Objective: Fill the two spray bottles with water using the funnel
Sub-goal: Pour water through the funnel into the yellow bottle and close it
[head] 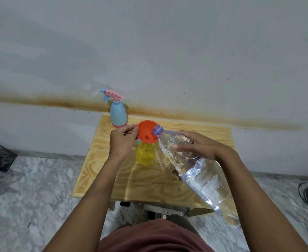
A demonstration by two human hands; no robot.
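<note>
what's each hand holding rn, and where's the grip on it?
Left hand pinches the funnel at its rim. Right hand grips the water bottle round its upper body, mouth over the funnel.

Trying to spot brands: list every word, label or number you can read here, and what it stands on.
"100SS" or similar, small, blurred and not surely readable: on the pale bar under the table.
No print shows on the water bottle, blue spray bottle, yellow spray bottle or funnel.
</note>
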